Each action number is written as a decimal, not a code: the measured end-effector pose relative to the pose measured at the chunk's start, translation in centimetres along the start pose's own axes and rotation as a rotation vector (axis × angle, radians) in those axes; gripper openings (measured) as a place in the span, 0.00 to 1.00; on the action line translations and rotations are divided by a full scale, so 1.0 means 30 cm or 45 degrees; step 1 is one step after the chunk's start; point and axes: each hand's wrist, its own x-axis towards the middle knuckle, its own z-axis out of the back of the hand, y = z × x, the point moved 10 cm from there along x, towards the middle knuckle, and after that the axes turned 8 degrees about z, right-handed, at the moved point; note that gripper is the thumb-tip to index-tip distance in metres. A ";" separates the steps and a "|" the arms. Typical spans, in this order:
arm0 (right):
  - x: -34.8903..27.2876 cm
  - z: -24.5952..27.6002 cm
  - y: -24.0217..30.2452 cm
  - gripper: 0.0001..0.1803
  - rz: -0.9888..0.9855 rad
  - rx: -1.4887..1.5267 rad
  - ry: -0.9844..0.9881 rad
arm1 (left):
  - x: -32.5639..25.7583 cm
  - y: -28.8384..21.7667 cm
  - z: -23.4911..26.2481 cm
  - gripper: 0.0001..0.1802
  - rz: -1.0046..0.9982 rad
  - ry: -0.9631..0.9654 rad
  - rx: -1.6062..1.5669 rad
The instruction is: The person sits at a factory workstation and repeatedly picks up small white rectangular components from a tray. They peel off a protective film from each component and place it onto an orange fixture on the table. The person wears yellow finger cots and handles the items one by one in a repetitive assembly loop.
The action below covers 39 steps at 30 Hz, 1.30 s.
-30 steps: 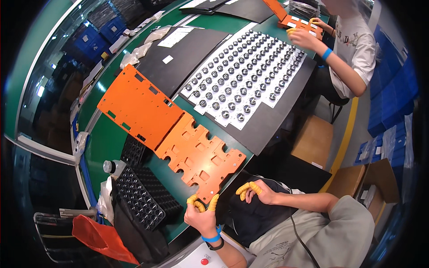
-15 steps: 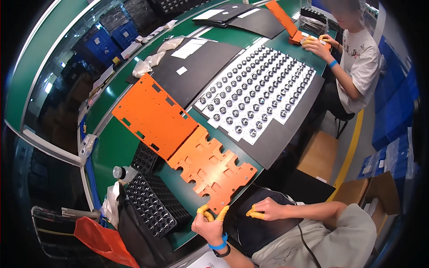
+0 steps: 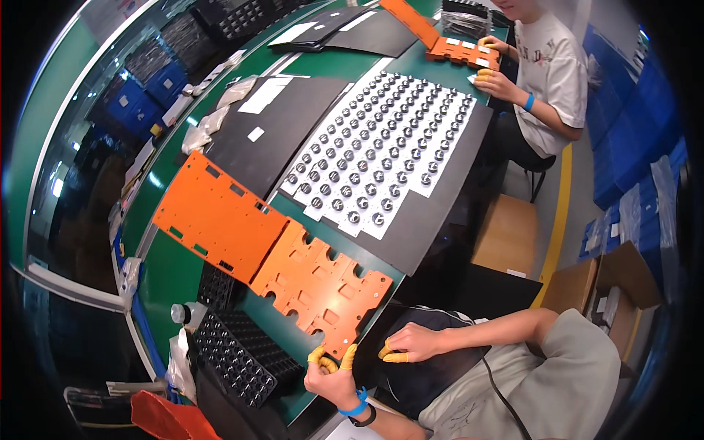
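Head view: the left hand pinches the near corner of the notched orange plate lying on the green table; the right hand rests loosely curled, empty. A squarer grip avoids tilting it toward the black tray.

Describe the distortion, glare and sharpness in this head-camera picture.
Head view: strong fisheye bend, so the green table edge curves and a black rim rings the frame; light glare streaks the surfaces at the far left; the orange notched plate and the left hand on its corner look sharp, as does the right hand; no motion blur shows.
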 end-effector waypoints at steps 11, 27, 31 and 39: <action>-0.016 0.022 -0.009 0.14 0.009 -0.018 -0.048 | 0.005 0.013 0.001 0.33 -0.018 -0.059 -0.002; -0.026 0.019 -0.020 0.15 0.000 -0.080 -0.065 | -0.007 -0.039 0.008 0.26 -0.034 -0.014 0.060; -0.028 0.030 -0.010 0.14 0.009 -0.056 -0.083 | -0.009 -0.042 0.007 0.25 -0.032 -0.024 0.059; -0.034 0.036 -0.008 0.11 0.027 -0.061 -0.105 | -0.008 -0.043 0.007 0.23 -0.030 -0.045 0.000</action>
